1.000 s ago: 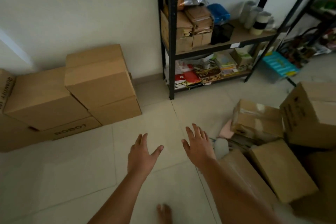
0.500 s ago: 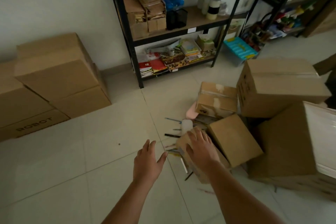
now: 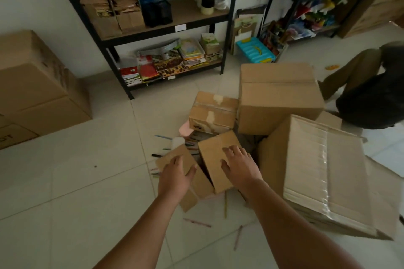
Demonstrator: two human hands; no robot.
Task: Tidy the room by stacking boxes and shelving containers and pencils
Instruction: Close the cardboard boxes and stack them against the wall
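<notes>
Both hands out over a heap of cardboard boxes on the tiled floor. Right hand [image 3: 239, 165] spread flat atop a small tilted box [image 3: 216, 157], fingers relaxed, gripping nothing. Left hand [image 3: 176, 178] open over a lower box [image 3: 175, 159], possibly touching. Pencils [image 3: 196, 222] scattered around. Black shelf unit [image 3: 157, 35] behind, against the wall.

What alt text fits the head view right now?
Both hands reach over small cardboard boxes in a floor pile: left hand on one box, right hand on another. Pencils lie scattered around; shelves stand behind.
</notes>
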